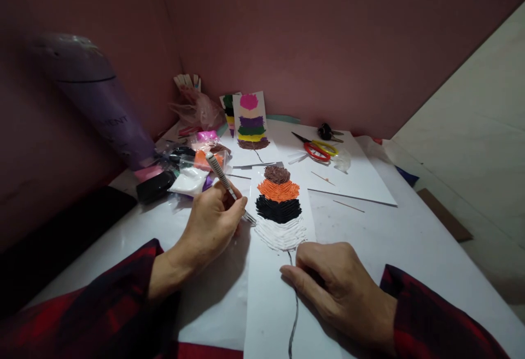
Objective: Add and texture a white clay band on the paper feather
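My left hand (213,218) is closed around a slim pen-like tool (221,174) with a striped, light-coloured barrel. Its tip touches or hovers at the left edge of the white clay band; I cannot tell which. A tall white card (268,299) lies before me, bearing a feather shape in ridged modelling clay. From far to near its bands are brown (277,174), orange (279,190), black (279,209) and white (283,233). A dark drawn stem (294,320) runs down from it. My right hand (334,288) rests on the card's right side, fingers curled and thumb against the paper.
Packets of coloured clay (188,180) are heaped at the left, beside a large purple bottle (110,107). A finished-looking feather card (251,123) leans at the back. Scissors (318,148), keys (328,131) and a thin stick (348,206) lie to the right.
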The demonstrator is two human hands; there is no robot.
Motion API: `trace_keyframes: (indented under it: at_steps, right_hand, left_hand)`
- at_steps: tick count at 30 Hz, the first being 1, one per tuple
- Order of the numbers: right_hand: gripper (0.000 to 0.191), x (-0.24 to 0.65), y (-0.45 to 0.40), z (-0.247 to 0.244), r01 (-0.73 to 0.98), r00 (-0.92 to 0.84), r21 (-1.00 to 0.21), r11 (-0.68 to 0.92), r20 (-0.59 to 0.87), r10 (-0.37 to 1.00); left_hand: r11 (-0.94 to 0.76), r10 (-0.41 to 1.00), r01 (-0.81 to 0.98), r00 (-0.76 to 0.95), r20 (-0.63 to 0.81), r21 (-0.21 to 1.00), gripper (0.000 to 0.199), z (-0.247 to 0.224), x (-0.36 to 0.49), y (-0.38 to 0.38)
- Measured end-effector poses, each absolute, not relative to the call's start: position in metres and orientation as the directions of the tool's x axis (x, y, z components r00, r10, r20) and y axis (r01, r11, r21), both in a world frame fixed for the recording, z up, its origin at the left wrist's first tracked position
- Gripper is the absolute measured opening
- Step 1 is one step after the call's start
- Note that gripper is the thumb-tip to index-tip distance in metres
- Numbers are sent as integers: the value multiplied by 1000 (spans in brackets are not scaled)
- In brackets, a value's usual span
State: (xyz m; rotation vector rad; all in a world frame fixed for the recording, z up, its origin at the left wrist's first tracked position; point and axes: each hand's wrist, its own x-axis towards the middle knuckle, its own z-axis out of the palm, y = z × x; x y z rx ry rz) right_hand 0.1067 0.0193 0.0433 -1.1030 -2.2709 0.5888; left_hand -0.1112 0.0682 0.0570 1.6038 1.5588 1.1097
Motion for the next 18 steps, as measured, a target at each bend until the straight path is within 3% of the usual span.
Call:
trace_keyframes:
  at_steps: [6, 13, 18]
  right_hand:
    - [34, 107, 18, 44, 569, -526, -586, 577, 281, 803]
    - [34, 107, 18, 44, 575, -522, -583, 575, 280, 806]
    - [34, 107, 18, 44, 564, -529, -587, 580, 283, 800]
  left_hand:
    - [-237, 945, 502, -79, 317, 832, 14, 61, -110, 65]
    - [-221, 966, 482, -16, 260, 848, 13, 60, -111, 66]
    - [-269, 942, 504, -41, 333, 821, 12, 60, -111, 65]
